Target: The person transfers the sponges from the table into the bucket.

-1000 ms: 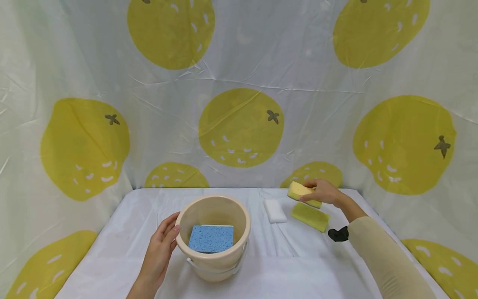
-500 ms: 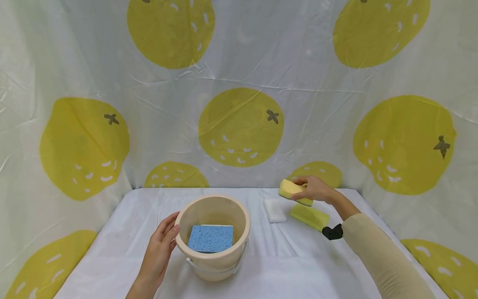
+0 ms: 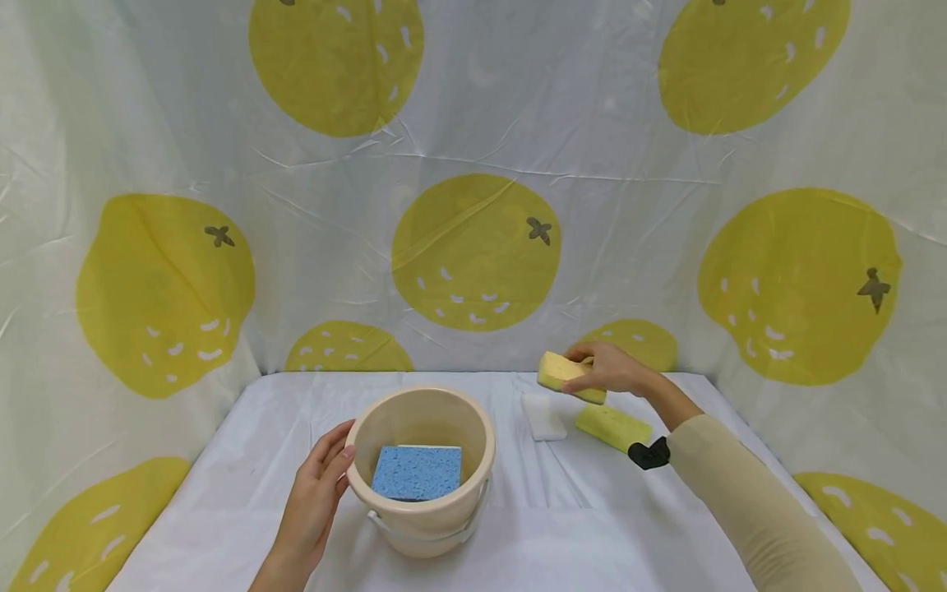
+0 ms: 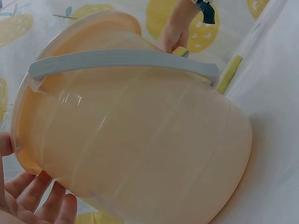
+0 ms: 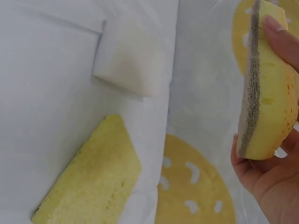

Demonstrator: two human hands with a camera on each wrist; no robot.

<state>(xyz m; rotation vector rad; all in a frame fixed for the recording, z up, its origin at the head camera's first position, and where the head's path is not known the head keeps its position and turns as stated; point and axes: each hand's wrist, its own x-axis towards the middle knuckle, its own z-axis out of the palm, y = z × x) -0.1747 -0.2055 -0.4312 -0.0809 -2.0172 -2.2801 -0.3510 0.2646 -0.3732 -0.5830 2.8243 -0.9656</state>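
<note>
My left hand (image 3: pixel 316 485) grips the cream bucket (image 3: pixel 422 526) at its left rim. In the left wrist view its thumb is at the rim and the fingers (image 4: pixel 35 193) lie along the outside wall. Within the bucket sits a blue sponge (image 3: pixel 418 471), with a pale edge showing behind it. My right hand (image 3: pixel 610 368) pinches a yellow sponge (image 3: pixel 558 370) between thumb and fingers, raised at the back right of the table. The right wrist view shows a grey scouring layer (image 5: pixel 252 88) along one side of that sponge.
On the white-covered table (image 3: pixel 577 543), a white sponge block (image 3: pixel 543 417) lies right of the bucket. A yellow-green sponge (image 3: pixel 614 427) lies to the right of the block, partly below my right hand. The bucket's pale handle (image 4: pixel 121 59) hangs down. A lemon-print curtain (image 3: pixel 473 123) surrounds the table.
My right hand has carried the yellow sponge left and slightly up, from above the yellow-green sponge to above the white block. My left hand and the bucket have stayed put.
</note>
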